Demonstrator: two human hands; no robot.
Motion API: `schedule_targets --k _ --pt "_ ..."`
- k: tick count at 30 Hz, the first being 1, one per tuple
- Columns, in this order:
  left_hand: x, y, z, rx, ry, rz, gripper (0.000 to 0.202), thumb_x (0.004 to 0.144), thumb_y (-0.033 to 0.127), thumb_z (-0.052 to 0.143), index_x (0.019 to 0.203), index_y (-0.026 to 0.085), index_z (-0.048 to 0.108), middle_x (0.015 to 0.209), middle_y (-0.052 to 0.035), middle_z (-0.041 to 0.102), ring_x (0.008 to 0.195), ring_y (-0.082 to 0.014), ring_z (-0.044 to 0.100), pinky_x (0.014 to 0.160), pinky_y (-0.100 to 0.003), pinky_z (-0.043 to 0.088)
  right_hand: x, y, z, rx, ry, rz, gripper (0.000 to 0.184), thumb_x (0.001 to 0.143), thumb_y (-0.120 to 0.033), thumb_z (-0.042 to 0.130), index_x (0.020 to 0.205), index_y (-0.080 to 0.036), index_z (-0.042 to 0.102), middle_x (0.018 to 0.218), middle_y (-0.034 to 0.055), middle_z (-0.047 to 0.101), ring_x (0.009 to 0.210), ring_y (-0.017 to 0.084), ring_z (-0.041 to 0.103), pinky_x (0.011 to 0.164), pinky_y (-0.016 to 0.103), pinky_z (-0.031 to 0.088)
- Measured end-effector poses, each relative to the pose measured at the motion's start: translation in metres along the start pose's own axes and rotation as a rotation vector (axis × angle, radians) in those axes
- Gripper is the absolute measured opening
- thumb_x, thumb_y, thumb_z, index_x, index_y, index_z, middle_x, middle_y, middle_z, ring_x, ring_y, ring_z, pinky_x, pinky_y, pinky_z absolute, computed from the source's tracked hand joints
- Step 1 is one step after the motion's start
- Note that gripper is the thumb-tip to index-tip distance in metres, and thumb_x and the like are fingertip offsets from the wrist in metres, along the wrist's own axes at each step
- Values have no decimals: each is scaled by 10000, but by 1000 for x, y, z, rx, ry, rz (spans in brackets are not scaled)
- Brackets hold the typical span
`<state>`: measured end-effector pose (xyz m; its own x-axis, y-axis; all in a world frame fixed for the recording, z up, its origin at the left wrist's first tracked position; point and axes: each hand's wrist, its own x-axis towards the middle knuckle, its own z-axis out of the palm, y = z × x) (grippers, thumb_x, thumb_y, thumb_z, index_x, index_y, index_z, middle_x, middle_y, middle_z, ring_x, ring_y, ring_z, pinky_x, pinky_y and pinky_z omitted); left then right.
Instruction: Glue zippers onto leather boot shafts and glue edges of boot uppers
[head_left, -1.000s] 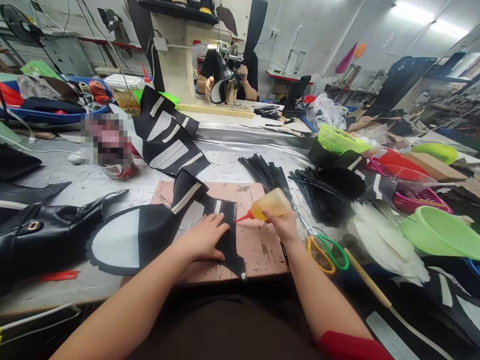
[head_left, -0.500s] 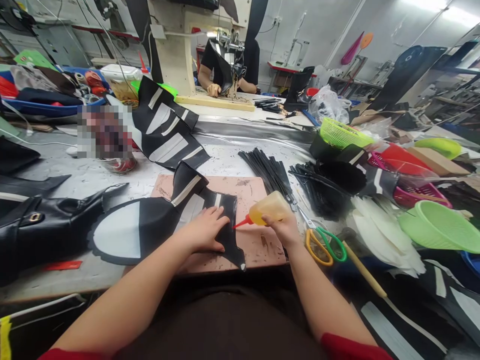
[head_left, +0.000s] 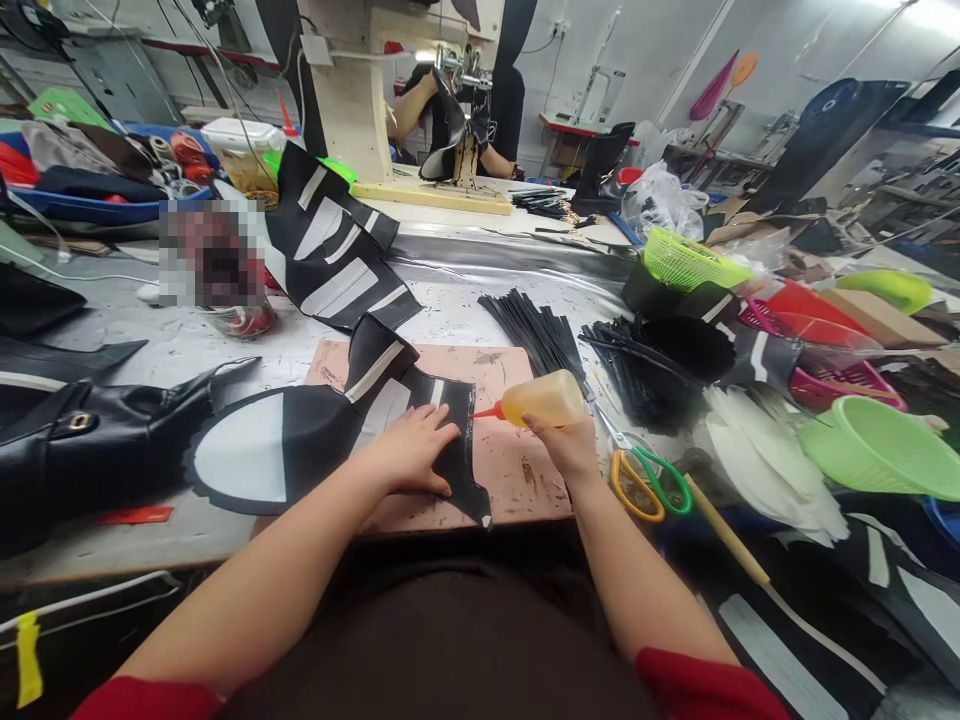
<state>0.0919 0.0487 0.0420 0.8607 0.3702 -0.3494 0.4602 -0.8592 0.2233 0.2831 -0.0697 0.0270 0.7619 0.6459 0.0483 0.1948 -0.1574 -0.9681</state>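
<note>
**A:** Right side, what's held?
**B:** My right hand (head_left: 571,448) is clenched round the yellow glue bottle (head_left: 541,398). It's tipped sideways, with the red nozzle (head_left: 487,411) pointing left at the edge of the black leather piece (head_left: 450,455). I can't tell if the tip touches.

**A:** Left?
**B:** My left hand (head_left: 409,462) is flat with fingers spread, grasping nothing. It presses that piece onto the pink board (head_left: 517,475).

**A:** Where's the piece exactly?
**B:** It's on the board, at the near edge of the desk (head_left: 187,350), straight in front of me. It has pale strips on it. Its left end runs off the board into a rounded part with a white oval.

**A:** Around it?
**B:** The scissors (head_left: 649,482), with yellow and green handles, lie just right of my right hand. A fan of thin black strips (head_left: 536,335) lies behind the bottle. A black boot (head_left: 90,450) lies on its side, well off to the left. A green basket (head_left: 877,455) is far right, with white cut pieces (head_left: 772,480) beside it.

**A:** Anyone else?
**B:** There's a person (head_left: 506,110) across the desk at a sewing machine (head_left: 352,100), working on something black.
</note>
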Motion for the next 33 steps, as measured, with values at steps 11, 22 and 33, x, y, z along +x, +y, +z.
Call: schedule_targets --k 11,22,33 --pt "-1 16 -4 53 3 -45 837 555 661 624 1207 161 464 1432 -206 232 1302 -376 212 1039 -499 198 -13 1 -24 1 -260 -15 423 460 -447 782 756 -173 655 747 66 692 729 267 642 652 395 535" --pt "3 22 0 98 -12 -74 899 513 666 657 1223 164 429 1434 -232 199 1301 -400 194 1022 -542 183 -11 -4 -33 -40 -380 -68 492 447 -436 788 840 -172 652 768 52 679 737 257 626 674 398 519" --pt "5 21 4 92 15 -56 899 504 671 661 1205 153 441 1422 -242 224 1292 -400 212 1017 -547 191 -6 -9 -37 -9 -456 -86 450 426 -436 789 753 -172 627 715 38 651 695 239 605 637 374 506"
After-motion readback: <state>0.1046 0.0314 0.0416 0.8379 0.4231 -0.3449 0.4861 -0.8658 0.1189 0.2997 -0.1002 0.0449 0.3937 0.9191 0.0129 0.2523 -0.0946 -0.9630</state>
